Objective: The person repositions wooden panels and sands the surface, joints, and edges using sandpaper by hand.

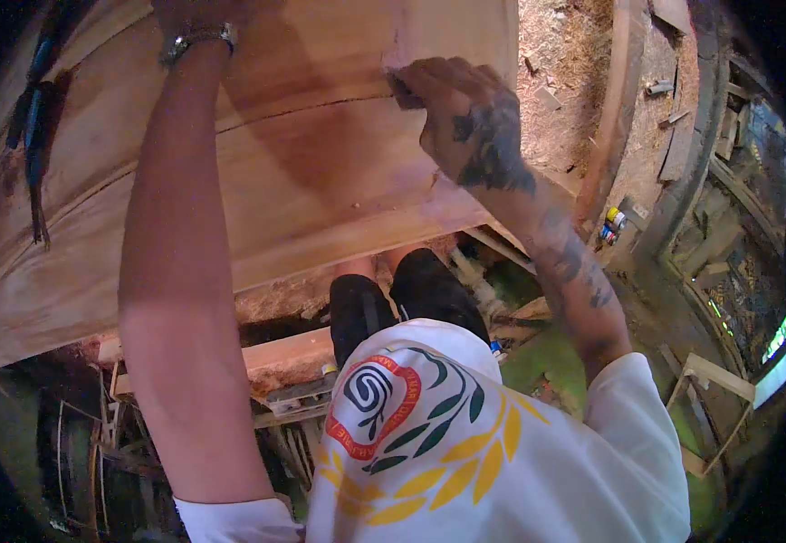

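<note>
At the far left, a dark, cord-like thing (35,127) lies over the wooden panel (348,167), which spreads in front of the person from there to below the right hand, its near edge just beyond the knees. A sweep or a shift of the left arm could snag that dark thing and drag it across the wood, perhaps scratching it. The left hand (201,11), with a metal-banded watch (198,40) at the wrist, reaches the top of the view; its fingers are cut off and in shadow, so I cannot tell whether they are wide or closed. If the watch band touched the panel, it could mark the surface. Between the arms runs a dark seam (293,110); a hard edge pushed across it could catch and lift a splinter. The right hand (482,127) has its fingers curled in narrowly, pinching a small dark piece (404,90) just over the panel; if the piece tipped onto a corner, uneven pressure could gouge the wood. Farther right, wood shavings (563,77) lie beside a curved timber (606,127), and grit carried from them onto the panel could score it
</note>
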{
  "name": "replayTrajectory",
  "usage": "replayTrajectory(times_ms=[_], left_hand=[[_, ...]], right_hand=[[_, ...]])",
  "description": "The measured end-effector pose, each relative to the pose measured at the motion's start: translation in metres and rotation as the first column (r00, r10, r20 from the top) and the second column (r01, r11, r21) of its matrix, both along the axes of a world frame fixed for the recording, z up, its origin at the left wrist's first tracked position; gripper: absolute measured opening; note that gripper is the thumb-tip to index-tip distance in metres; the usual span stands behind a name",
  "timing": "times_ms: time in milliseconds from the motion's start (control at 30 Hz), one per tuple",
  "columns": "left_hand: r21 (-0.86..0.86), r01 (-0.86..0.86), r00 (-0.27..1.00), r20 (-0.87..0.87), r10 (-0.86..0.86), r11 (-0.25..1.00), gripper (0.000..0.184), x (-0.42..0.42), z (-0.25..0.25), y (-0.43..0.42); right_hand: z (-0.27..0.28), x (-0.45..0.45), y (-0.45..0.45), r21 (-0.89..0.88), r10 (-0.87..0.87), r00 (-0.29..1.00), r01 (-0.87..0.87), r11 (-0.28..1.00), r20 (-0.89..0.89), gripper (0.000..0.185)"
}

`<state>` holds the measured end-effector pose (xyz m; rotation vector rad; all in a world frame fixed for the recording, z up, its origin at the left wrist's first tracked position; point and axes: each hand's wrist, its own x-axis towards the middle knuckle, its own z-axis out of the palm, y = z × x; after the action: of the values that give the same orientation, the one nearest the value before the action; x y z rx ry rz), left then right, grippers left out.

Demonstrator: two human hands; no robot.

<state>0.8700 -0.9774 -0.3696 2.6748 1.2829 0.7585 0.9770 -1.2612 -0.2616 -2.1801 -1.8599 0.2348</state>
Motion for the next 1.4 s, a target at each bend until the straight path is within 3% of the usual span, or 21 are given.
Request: replayTrajectory(times_ms=[100, 267, 367, 400, 500, 567, 600, 633, 667, 800, 900, 1000, 1100, 1133, 1167, 1233, 1267, 1300, 1333, 1400], left_hand=[[0.002, -0.084, 0.99, -0.113, 0.084, 0.996, 0.061, 0.0, -0.01, 0.003], [-0.029, -0.058, 0.994, -0.096, 0.055, 0.998, 0.057, 0.0, -0.001, -0.001], [-0.084, -0.052, 0.99, -0.136, 0.04, 0.995, 0.057, -0.001, -0.004, 0.0], [-0.113, -0.048, 0.988, -0.151, 0.031, 0.992, 0.057, 0.0, -0.002, 0.002], [-0.146, -0.055, 0.992, -0.118, 0.038, 0.988, 0.057, -0.002, 0.018, -0.006], [-0.11, -0.023, 0.998, -0.053, 0.017, 0.994, 0.058, -0.004, 0.017, -0.008], [-0.088, -0.003, 1.0, -0.02, 0.001, 0.996, 0.059, -0.003, 0.017, -0.009], [-0.097, -0.023, 1.0, -0.01, 0.023, 0.995, 0.059, 0.0, 0.02, -0.009], [-0.108, -0.044, 0.999, -0.001, 0.045, 0.993, 0.059, 0.002, 0.023, -0.011], [-0.086, -0.122, 0.991, 0.039, 0.126, 0.989, 0.06, 0.002, 0.028, -0.015], [-0.09, -0.099, 0.994, 0.028, 0.102, 0.991, 0.062, -0.005, 0.028, -0.011], [-0.079, -0.074, 0.997, 0.025, 0.077, 0.994, 0.061, 0.0, 0.041, -0.019], [-0.069, -0.107, 0.994, -0.03, 0.106, 0.992, 0.06, -0.002, 0.036, -0.018], [-0.084, -0.123, 0.992, -0.045, 0.119, 0.989, 0.059, -0.003, 0.032, -0.015], [-0.101, -0.135, 0.99, -0.057, 0.13, 0.986, 0.058, -0.001, 0.025, -0.013], [-0.151, -0.153, 0.988, -0.049, 0.147, 0.977, 0.056, -0.003, 0.021, -0.01], [-0.187, -0.155, 0.988, -0.028, 0.153, 0.97, 0.056, -0.005, 0.022, -0.01], [-0.221, -0.155, 0.987, -0.003, 0.158, 0.963, 0.056, -0.004, 0.022, -0.008], [-0.192, -0.156, 0.988, -0.029, 0.153, 0.969, 0.057, -0.003, 0.023, -0.007], [-0.137, -0.162, 0.985, -0.086, 0.152, 0.977, 0.058, -0.003, 0.024, -0.007]], right_hand=[[0.003, -0.008, -0.005, -0.011, 0.002, 1.0, -0.002, 1.0, -0.007, 0.033], [0.002, -0.017, -0.024, -0.03, 0.034, 0.999, -0.033, 0.999, 0.017, 0.034], [0.022, -0.013, -0.024, -0.219, 0.095, 0.994, -0.105, 0.97, -0.057, 0.038], [0.018, -0.01, -0.032, -0.158, 0.09, 0.986, -0.112, 0.981, -0.137, 0.039], [0.022, 0.028, -0.015, -0.168, 0.164, 0.974, -0.189, 0.967, -0.155, 0.038], [0.041, 0.068, 0.036, -0.043, 0.179, 0.983, -0.181, 0.983, -0.036, 0.03], [0.034, 0.093, 0.061, 0.017, 0.212, 0.975, -0.211, 0.977, -0.063, 0.028], [0.017, 0.124, 0.085, 0.168, 0.4, 0.902, -0.424, 0.89, 0.16, 0.037], [0.011, 0.144, 0.102, 0.16, 0.492, 0.843, -0.528, 0.834, 0.217, 0.04], [-0.004, 0.192, 0.146, 0.004, 0.78, 0.58, -0.803, 0.596, 0.235, 0.044], [-0.037, 0.21, 0.169, 0.061, 0.828, 0.483, -0.871, 0.487, 0.283, 0.041], [-0.046, 0.213, 0.175, 0.031, 0.858, 0.467, -0.881, 0.472, 0.216, 0.042], [-0.041, 0.216, 0.165, -0.031, 0.831, 0.542, -0.835, 0.549, 0.127, 0.041], [-0.046, 0.22, 0.162, -0.002, 0.74, 0.626, -0.763, 0.646, -0.246, 0.039], [-0.052, 0.222, 0.155, -0.025, 0.54, 0.606, -0.679, 0.734, -0.584, 0.037], [-0.049, 0.228, 0.157, -0.071, 0.445, 0.554, -0.678, 0.732, -0.704, 0.038], [-0.04, 0.229, 0.159, -0.075, 0.608, 0.581, -0.753, 0.654, -0.541, 0.04], [-0.029, 0.231, 0.161, -0.188, 0.772, 0.597, -0.802, 0.567, -0.22, 0.041], [-0.012, 0.227, 0.166, -0.294, 0.873, 0.476, -0.823, 0.486, 0.111, 0.041], [0.0, 0.221, 0.177, -0.172, 0.828, 0.553, -0.81, 0.561, 0.094, 0.043]])
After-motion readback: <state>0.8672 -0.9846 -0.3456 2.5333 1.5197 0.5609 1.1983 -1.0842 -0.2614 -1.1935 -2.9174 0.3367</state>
